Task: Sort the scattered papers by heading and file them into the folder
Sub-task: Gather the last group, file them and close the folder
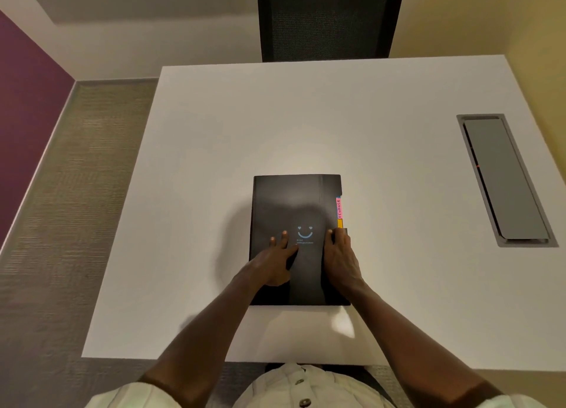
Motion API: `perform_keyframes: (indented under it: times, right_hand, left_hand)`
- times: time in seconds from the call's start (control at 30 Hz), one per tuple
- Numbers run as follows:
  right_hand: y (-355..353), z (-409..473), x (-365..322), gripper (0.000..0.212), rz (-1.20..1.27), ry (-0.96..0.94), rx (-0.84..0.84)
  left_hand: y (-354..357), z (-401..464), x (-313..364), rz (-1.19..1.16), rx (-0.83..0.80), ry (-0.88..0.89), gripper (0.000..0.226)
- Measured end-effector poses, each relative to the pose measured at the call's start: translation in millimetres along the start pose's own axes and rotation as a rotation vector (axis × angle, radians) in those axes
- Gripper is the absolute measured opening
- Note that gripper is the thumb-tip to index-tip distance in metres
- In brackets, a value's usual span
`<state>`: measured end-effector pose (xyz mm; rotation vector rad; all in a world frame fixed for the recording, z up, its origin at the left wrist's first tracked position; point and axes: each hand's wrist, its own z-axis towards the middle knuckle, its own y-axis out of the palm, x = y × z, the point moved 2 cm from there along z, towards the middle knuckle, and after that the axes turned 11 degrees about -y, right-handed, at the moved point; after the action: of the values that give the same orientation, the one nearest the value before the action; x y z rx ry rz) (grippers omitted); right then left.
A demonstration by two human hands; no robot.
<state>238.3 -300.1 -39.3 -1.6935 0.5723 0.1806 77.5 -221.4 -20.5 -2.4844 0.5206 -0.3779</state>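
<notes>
A black folder (288, 205) with a blue smiley print lies closed on the white table (275, 125), near its front edge. Pink, blue and yellow index tabs (339, 213) stick out of its right side. My left hand (275, 260) rests flat on the cover, fingers spread and straight. My right hand (340, 254) lies on the folder's right edge, fingertips just below the yellow tab. No loose papers show on the table.
A grey cable hatch (505, 181) is set into the table at the right. A black mesh chair (327, 18) stands behind the far edge. Carpet and a purple wall lie to the left.
</notes>
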Motion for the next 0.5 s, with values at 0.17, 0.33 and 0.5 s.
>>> perform_keyframes:
  times: [0.17,0.33,0.5]
  right_hand:
    - [-3,6,15,0.043,-0.21,-0.203,-0.068]
    - [-12,6,22,0.047,-0.197,-0.298,-0.177]
    - [-32,15,48,0.027,0.279,0.004,0.075]
  left_hand:
    - [-1,-3,1,0.011,-0.007,-0.004,0.083]
    - [-5,-5,2,0.007,-0.011,-0.007,0.082]
    - [-14,-6,-2,-0.133,0.1,-0.007,0.06]
